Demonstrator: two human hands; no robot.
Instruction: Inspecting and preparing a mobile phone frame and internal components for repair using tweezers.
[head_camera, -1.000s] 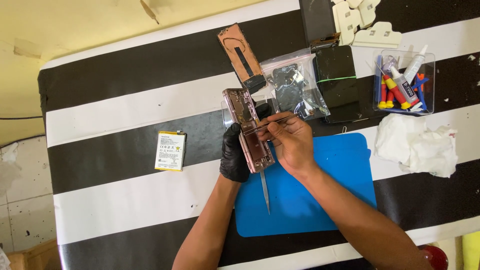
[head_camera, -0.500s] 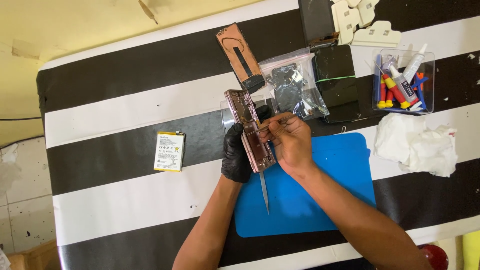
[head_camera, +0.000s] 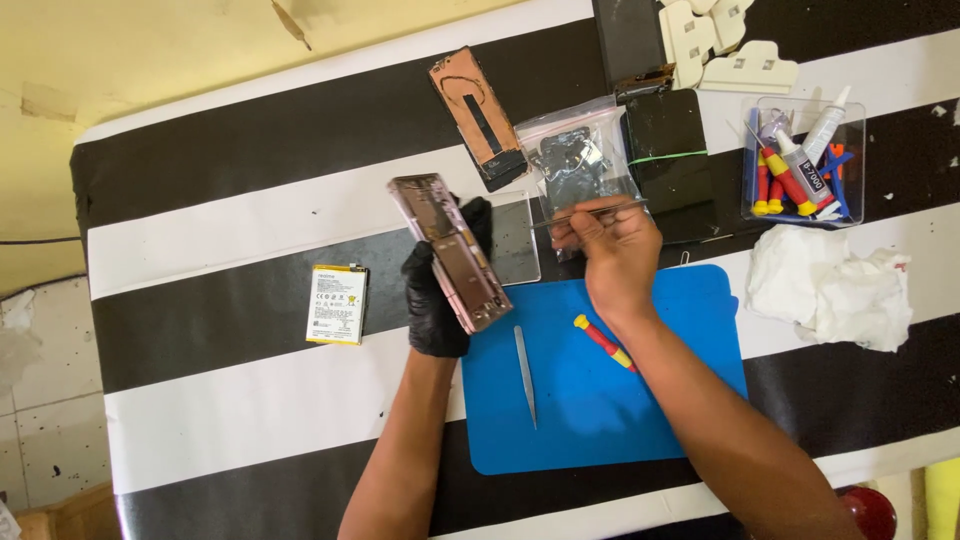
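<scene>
Gripping phone frame (head_camera: 452, 252), left hand (head_camera: 437, 295), tweezers (head_camera: 590, 211) opposite

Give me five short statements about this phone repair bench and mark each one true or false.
1. The left hand, in a black glove, holds the opened phone frame. True.
2. The right hand holds a red screwdriver. False: it holds thin tweezers; the red screwdriver lies on the blue mat.
3. The phone battery lies on the blue mat. False: it lies on the striped table, left of the mat.
4. A metal pry tool lies on the mat. True.
5. The crumpled white tissue sits right of the mat. True.
</scene>
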